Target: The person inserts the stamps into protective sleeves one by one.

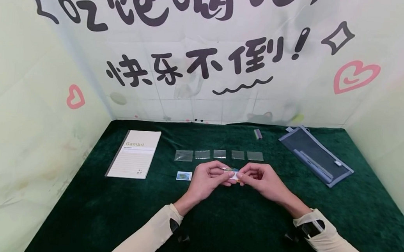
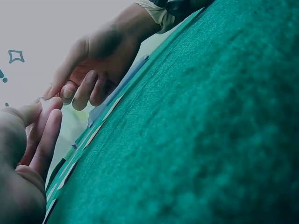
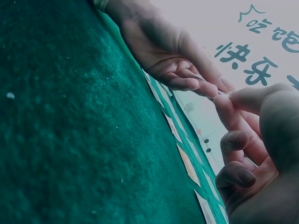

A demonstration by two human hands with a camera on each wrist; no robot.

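Both hands meet over the middle of the table in the head view. Between them is a small printed card with blue, white and orange on it. My left hand pinches its left side between thumb and fingers. The right side is pinched the same way by my right hand. Fingers cover much of the card's face. In the right wrist view, the card's thin edge shows between the left hand and the right hand. A small white-bordered picture card lies just left of the left hand.
Behind the hands, several small clear plastic sleeves lie in a row on the green cloth. A Gambit notebook is at left. Toward the back right are a blue zip pouch and a small grey-purple block.
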